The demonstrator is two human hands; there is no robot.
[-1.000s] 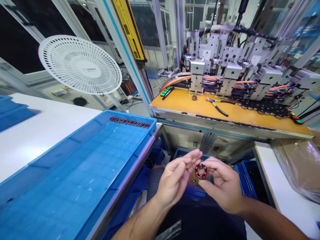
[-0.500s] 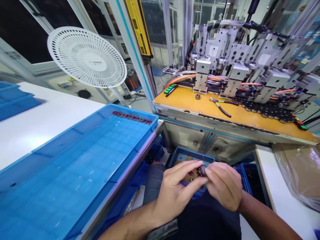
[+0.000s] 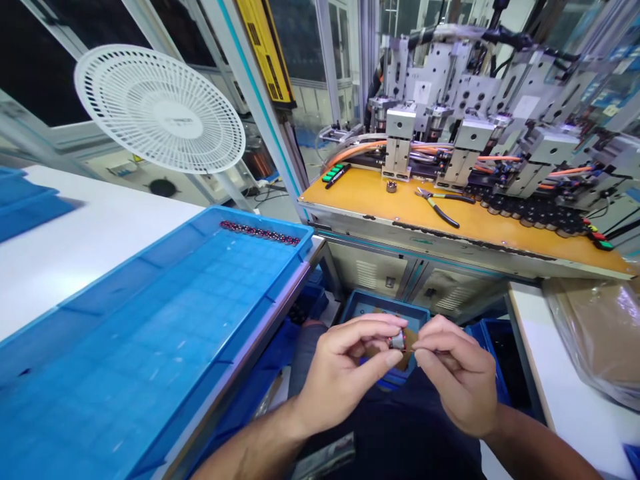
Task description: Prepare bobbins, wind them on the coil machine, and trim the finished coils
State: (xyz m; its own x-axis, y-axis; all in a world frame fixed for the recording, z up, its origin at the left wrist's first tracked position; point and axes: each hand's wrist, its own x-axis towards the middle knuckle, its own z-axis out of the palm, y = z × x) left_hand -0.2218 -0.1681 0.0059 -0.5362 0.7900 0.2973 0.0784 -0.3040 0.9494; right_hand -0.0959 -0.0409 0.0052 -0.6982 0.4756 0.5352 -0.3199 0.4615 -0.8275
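Observation:
My left hand (image 3: 340,367) grips a small motor stator (image 3: 398,341) between thumb and fingertips, its grey metal side showing and red and black parts at its end. Just to the right, my right hand (image 3: 460,373) is pinched closed near the stator. Whatever lies between its fingertips is too small to make out. Both hands are over my lap, above a blue bin (image 3: 424,315) holding small loose parts. In the large blue tray (image 3: 150,347) on my left, a row of similar red and black stators (image 3: 260,233) lines the far end.
An orange-topped bench (image 3: 350,200) carries wire cutters (image 3: 443,208), one stator (image 3: 391,187), a black pen (image 3: 338,177) and a row of dark-topped stators (image 3: 530,212). Machine units (image 3: 400,123) rise behind. A white fan (image 3: 170,113) stands left; a plastic-wrapped carton (image 3: 590,333) lies right.
My right hand has drawn slightly away from the stator, leaving a small gap. The stator has turned in my left hand, so its grey side now shows. The view has shifted slightly.

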